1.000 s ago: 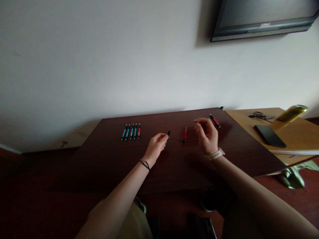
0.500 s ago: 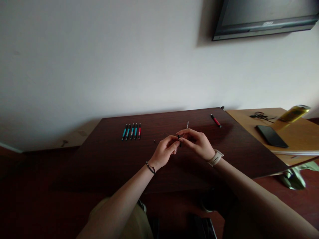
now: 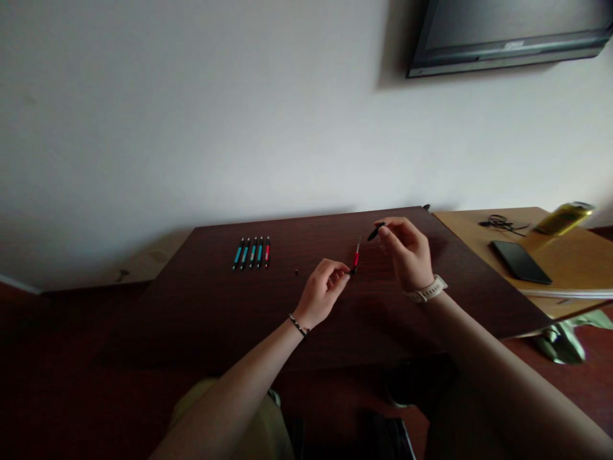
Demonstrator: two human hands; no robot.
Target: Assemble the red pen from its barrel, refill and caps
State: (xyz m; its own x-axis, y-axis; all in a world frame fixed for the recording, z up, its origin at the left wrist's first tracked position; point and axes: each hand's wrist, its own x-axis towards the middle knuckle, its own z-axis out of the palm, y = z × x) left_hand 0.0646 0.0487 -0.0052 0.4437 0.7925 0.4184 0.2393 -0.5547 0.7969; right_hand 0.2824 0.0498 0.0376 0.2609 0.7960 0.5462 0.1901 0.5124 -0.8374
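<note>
My left hand (image 3: 324,292) is closed, its fingertips pinching the black lower end of a red pen barrel (image 3: 355,259). The barrel points away from me, and a thin pale refill sticks out of its far end. Farther right and slightly raised, my right hand (image 3: 407,252) pinches a black pen part (image 3: 376,231) between thumb and fingers. The two pieces are apart. On the dark table (image 3: 215,300), a tiny dark piece (image 3: 296,272) lies left of my left hand.
Several blue pens (image 3: 244,253) and one red pen (image 3: 267,253) lie in a row on the left. A phone (image 3: 520,262), a black cable (image 3: 502,222) and a yellow can (image 3: 565,218) occupy the wooden side table. A screen (image 3: 512,38) hangs on the wall.
My hands were together on a black piece and have parted. The right moved up and right with the black part, covering where another red pen lay. The red barrel now shows at my left fingertips.
</note>
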